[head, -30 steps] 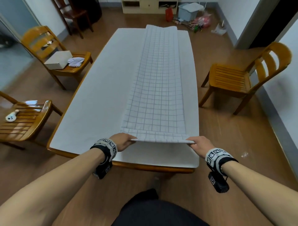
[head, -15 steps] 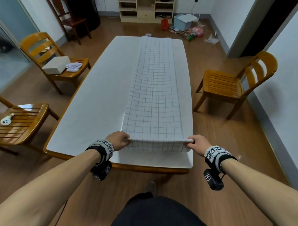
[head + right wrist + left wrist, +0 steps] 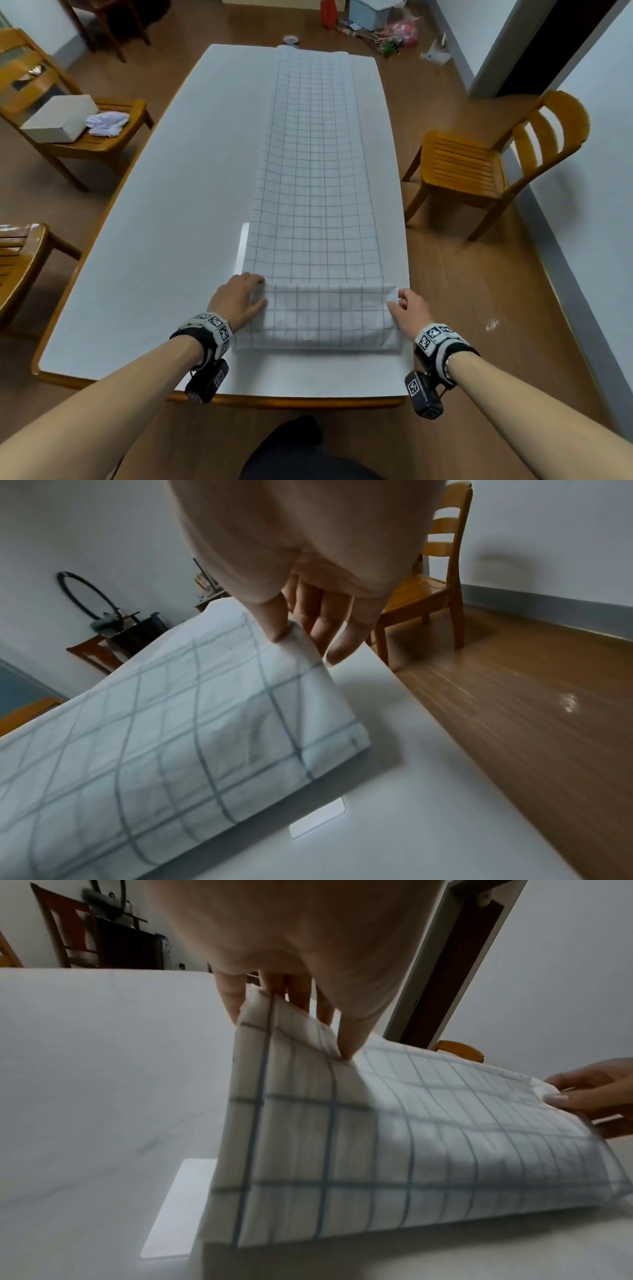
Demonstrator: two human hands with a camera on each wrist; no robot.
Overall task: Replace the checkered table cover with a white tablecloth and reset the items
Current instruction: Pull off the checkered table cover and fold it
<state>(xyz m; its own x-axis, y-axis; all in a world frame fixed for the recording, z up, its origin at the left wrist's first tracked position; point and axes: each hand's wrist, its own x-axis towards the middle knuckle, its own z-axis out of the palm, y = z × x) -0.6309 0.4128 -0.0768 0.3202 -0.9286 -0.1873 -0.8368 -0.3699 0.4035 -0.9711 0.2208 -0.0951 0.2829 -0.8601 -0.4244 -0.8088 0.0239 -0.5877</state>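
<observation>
The checkered cover (image 3: 318,178) lies folded into a long strip down the right half of the table (image 3: 137,240), whose top is white. Its near end (image 3: 325,315) is lifted and turned over away from me. My left hand (image 3: 239,298) pinches the left corner of that end (image 3: 274,1031), thumb on top, fingers behind. My right hand (image 3: 406,308) pinches the right corner (image 3: 301,642) between thumb and fingers. A bright white patch (image 3: 174,1210) shows on the table under the lifted end.
A wooden chair (image 3: 489,161) stands right of the table. At left, another chair holds a white box (image 3: 60,118) and a crumpled cloth (image 3: 106,123); a third chair (image 3: 17,263) is nearer. Clutter and a bin (image 3: 370,13) lie past the far end.
Both hands have raised the near end of the checkered strip and carried it forward, so it now folds over onto the strip. My head has moved closer to the table.
</observation>
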